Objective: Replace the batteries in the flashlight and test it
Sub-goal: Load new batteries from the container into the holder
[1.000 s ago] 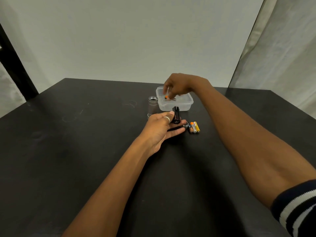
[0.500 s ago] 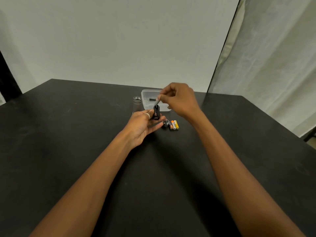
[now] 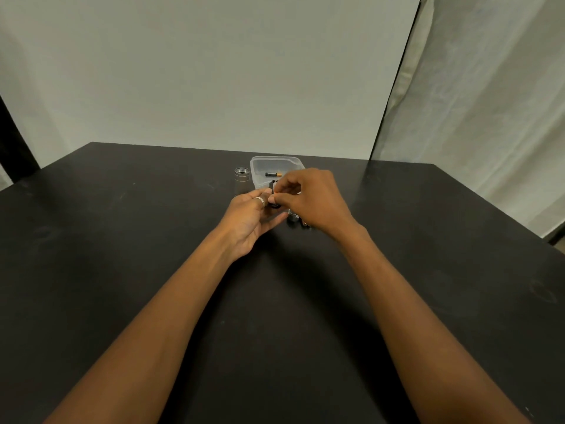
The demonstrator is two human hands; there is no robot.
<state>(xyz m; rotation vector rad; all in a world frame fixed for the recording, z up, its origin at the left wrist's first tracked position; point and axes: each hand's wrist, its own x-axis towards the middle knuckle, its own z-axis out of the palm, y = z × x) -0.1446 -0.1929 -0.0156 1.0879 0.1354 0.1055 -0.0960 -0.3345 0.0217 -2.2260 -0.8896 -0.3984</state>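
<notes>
Black plastic battery carrier point(image 3: 274, 205), pinched upright in the left grip point(image 3: 250, 221) over the dark worktop point(image 3: 153, 240), is steadied so the right grip point(image 3: 315, 200), pinching a small orange-tipped battery point(image 3: 274, 193), can likely seat it; the silver flashlight tube point(image 3: 242, 180) stands open-mouthed beside the clear plastic tub point(image 3: 275, 159).

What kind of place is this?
Probably a plain recording or test room: a black table, a blank white wall behind it and a pale curtain on the right.
</notes>
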